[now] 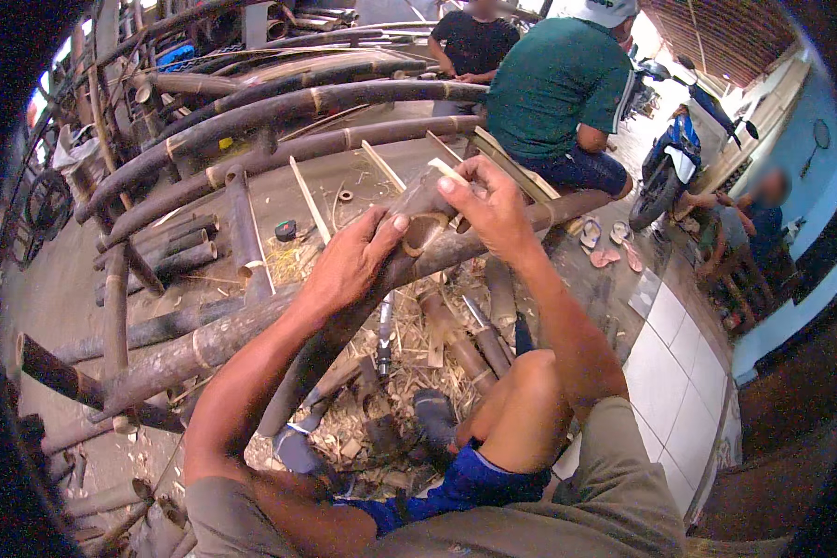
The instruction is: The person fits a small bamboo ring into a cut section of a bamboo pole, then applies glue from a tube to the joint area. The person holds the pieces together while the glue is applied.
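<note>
My left hand (pixel 349 263) is closed round a short, dark bamboo tube (pixel 413 201), its thumb beside the tube's hollow cut end. The open mouth faces toward me, showing a pale rim. Above the tube, my right hand (pixel 489 206) pinches a small pale bamboo strip (pixel 448 172) between thumb and fingers. The strip's tip sticks out to the left. Whether it touches the tube, I cannot tell. Under both hands a long, thick bamboo pole (pixel 223 342) slants from lower left to upper right.
Curved bamboo framework (pixel 344 96) spans the far side. Shavings, bamboo offcuts (pixel 456 339) and a metal hand tool (pixel 385 330) lie below my hands. A tape measure (pixel 285 230) sits left. A person in green (pixel 553 93) sits beyond; a motorcycle (pixel 674 153) stands right.
</note>
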A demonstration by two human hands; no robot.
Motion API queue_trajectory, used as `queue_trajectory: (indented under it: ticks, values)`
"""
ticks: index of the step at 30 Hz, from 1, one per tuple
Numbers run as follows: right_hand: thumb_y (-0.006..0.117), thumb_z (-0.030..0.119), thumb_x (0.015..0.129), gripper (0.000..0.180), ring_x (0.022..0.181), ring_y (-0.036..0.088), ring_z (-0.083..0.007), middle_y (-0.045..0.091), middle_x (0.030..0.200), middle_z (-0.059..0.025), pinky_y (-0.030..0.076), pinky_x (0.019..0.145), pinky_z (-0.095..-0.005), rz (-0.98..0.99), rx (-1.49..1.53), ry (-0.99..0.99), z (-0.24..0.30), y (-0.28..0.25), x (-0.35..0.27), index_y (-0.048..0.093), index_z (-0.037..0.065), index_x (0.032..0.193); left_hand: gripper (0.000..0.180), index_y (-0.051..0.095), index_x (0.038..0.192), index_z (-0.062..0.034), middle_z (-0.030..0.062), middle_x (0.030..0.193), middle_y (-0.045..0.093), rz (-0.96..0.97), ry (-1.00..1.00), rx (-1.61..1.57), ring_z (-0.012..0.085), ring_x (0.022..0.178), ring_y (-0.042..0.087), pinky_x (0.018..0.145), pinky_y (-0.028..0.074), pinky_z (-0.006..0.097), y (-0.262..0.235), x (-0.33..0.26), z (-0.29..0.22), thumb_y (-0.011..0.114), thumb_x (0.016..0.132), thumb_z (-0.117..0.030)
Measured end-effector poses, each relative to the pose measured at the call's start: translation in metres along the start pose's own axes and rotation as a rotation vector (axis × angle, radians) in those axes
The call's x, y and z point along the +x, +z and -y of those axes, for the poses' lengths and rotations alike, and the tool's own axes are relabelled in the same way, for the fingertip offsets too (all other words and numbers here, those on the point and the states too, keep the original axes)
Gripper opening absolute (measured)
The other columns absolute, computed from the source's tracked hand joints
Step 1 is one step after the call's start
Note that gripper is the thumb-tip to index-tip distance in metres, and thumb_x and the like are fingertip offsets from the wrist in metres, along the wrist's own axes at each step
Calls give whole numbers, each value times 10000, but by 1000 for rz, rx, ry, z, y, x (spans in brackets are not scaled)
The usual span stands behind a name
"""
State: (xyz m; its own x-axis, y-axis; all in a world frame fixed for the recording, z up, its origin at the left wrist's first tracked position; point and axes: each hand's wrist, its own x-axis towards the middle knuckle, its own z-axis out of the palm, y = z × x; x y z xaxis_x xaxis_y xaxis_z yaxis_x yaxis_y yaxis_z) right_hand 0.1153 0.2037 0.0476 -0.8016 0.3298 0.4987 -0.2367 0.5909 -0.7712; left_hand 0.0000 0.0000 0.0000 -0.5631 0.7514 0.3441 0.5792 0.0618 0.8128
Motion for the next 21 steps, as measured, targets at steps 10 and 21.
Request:
queue_trajectory:
  ticks: [10, 21]
  values:
    - [708, 386, 947, 430, 882, 636, -125, 717, 967, -56, 511, 814, -298, 65, 127, 7, -3, 6, 1, 704, 25, 1180, 615, 575, 1307, -23, 242, 1079, 699, -71, -28, 2, 405, 1041, 668, 921, 482, 461, -12, -4, -3, 460, 1021, -554]
    - [702, 418, 948, 488, 990, 651, -153, 722, 1081, -80, 511, 908, -318, 91, 102, 30, -1, 2, -3, 683, 20, 1229, 607, 575, 1314, -24, 235, 1097, 696, -44, -42, -36, 382, 1061, 665, 927, 481, 445, -10, -5, -4, 464, 1024, -545]
